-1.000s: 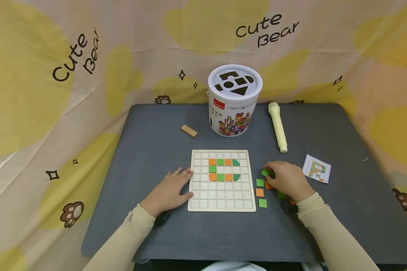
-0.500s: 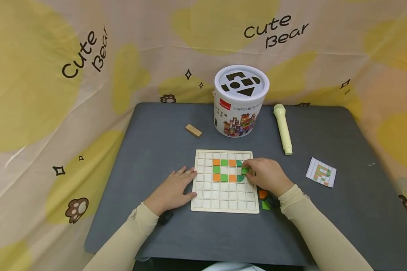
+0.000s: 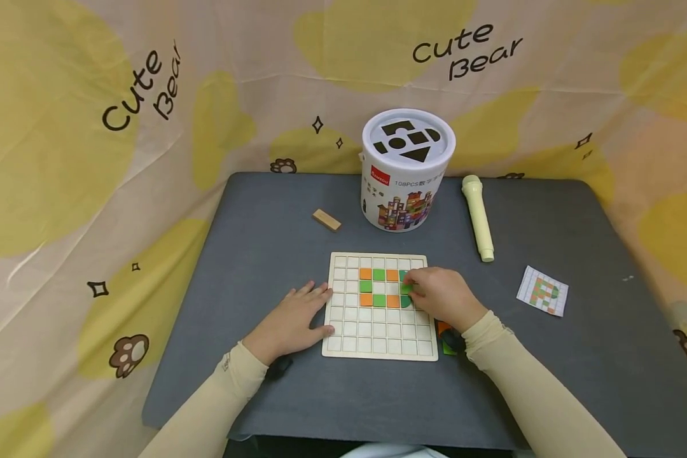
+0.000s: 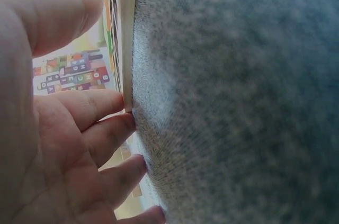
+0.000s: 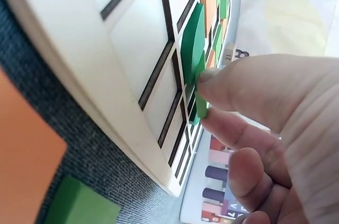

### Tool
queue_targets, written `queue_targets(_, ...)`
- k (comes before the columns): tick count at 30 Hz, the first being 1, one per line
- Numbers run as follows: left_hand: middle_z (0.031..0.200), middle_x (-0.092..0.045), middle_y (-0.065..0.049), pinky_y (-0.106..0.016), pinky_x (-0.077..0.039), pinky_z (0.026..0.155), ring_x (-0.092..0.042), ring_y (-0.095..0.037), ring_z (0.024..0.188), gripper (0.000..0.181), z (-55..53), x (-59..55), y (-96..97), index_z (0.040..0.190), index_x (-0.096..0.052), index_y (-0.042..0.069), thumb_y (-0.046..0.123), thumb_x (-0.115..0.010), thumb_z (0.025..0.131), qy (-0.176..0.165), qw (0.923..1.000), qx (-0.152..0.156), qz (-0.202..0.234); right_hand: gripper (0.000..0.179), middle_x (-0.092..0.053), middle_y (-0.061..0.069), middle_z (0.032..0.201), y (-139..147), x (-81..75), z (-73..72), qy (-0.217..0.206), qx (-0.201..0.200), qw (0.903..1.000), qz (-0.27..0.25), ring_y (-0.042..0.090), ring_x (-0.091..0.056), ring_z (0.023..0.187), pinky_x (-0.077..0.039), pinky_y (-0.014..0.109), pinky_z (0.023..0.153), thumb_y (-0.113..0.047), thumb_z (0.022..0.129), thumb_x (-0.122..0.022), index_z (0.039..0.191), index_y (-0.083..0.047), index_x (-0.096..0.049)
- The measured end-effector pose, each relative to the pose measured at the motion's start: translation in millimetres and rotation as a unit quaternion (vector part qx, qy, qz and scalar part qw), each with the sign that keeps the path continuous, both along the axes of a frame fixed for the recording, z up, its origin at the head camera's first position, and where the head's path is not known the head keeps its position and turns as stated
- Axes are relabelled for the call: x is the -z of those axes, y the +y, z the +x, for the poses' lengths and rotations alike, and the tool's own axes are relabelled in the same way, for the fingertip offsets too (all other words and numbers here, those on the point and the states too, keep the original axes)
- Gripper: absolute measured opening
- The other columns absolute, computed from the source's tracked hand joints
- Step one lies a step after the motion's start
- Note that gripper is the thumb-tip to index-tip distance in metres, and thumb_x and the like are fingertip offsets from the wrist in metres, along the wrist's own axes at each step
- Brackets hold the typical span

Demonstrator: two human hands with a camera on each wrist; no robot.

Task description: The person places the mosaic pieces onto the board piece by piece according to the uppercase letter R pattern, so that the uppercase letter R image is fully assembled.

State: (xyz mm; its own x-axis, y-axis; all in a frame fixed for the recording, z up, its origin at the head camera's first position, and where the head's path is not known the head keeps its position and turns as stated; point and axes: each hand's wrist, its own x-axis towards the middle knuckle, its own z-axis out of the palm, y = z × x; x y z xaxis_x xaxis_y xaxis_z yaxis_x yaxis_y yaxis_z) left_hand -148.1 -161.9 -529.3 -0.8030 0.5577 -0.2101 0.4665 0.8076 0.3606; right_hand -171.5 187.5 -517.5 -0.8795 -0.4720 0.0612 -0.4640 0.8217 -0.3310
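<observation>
Grey tabletop (image 3: 343,401): right hand (image 3: 443,294) pinches green tile (image 5: 201,103), seemingly touching board (image 3: 380,331); spread left hand (image 3: 289,321) touches its edge.

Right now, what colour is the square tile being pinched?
The square tile is green, clearest in right wrist view.

Light-green square tile (image 5: 201,105), pinched, between rounded dark-green tiles (image 5: 193,46); pale gridded board (image 3: 352,329) flat.

Smooth, wooden-looking grid board (image 3: 362,329); matt, rough, cloth-like tabletop (image 3: 257,248).
</observation>
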Motion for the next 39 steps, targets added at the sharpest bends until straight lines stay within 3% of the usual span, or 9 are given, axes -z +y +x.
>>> queue_targets(9, 0.170, -0.037, -0.009, -0.064, -0.023, 0.124, -0.024, -0.036, 0.160, 0.082, 1.5, -0.9, -1.3, 0.164, -0.043, 0.008, 0.052, -0.070, 0.100, -0.002, 0.9999, 0.000, 0.010, 0.015, -0.078, -0.003, 0.100, 0, 5.4, 2.0, 0.010, -0.010, 0.9999, -0.006, 0.014, -0.070, 0.086, -0.061, 0.039, 0.076, -0.013, 0.092, -0.086, 0.105, -0.017, -0.081)
queue_targets(13, 0.169, -0.037, -0.009, -0.064, -0.023, 0.124, -0.025, -0.036, 0.159, 0.084, 1.1, -0.6, -1.1, 0.164, -0.043, 0.008, 0.054, -0.070, 0.100, 0.003, 0.9999, -0.004, 0.014, 0.016, -0.077, -0.002, 0.104, 4, -1.3, 6.0, 0.005, -0.003, 0.9998, -0.019, 0.014, -0.069, 0.087, -0.060, 0.040, 0.077, -0.013, 0.094, -0.083, 0.109, -0.015, -0.081)
queue_targets(19, 0.170, -0.037, -0.008, -0.063, -0.023, 0.124, -0.024, -0.035, 0.160, 0.084, -0.1, -0.1, 0.8, 0.165, -0.042, 0.009, 0.055, -0.070, 0.100, 0.010, 0.9999, -0.002, 0.010, 0.016, -0.077, 0.000, 0.107, 31, -9.9, 20.0, -0.007, 0.044, 0.9988, -0.022, 0.014, -0.066, 0.083, -0.059, 0.042, 0.075, -0.011, 0.095, -0.081, 0.111, -0.014, -0.079)
queue_targets(27, 0.170, -0.036, -0.009, -0.063, -0.022, 0.124, -0.023, -0.035, 0.160, 0.083, 0.4, -5.8, 0.2, 0.165, -0.041, 0.009, 0.052, -0.070, 0.100, -0.005, 0.9999, -0.002, 0.011, 0.022, -0.075, -0.003, 0.104, 69, -4.4, 44.4, -0.045, 0.076, 0.9959, -0.018, 0.012, -0.061, 0.080, -0.057, 0.041, 0.074, -0.011, 0.091, -0.084, 0.112, -0.016, -0.079)
queue_targets(34, 0.170, -0.036, -0.009, -0.063, -0.023, 0.124, -0.023, -0.036, 0.160, 0.084, 0.0, -5.4, 0.2, 0.165, -0.042, 0.008, 0.053, -0.071, 0.100, -0.008, 0.9999, -0.003, 0.010, 0.024, -0.076, -0.003, 0.102, 69, 6.4, 53.3, -0.003, 0.041, 0.9989, -0.025, 0.015, -0.067, 0.086, -0.060, 0.043, 0.078, -0.008, 0.086, -0.088, 0.108, -0.014, -0.079)
queue_targets(39, 0.170, -0.036, -0.009, -0.063, -0.023, 0.124, -0.023, -0.036, 0.160, 0.085, 0.3, -3.6, 1.9, 0.165, -0.041, 0.008, 0.055, -0.070, 0.100, -0.007, 0.9999, -0.001, 0.012, 0.022, -0.075, -0.004, 0.096, 69, 8.2, 51.5, 0.011, 0.046, 0.9988, -0.011, 0.015, -0.065, 0.081, -0.059, 0.042, 0.074, -0.008, 0.084, -0.087, 0.103, -0.016, -0.079)
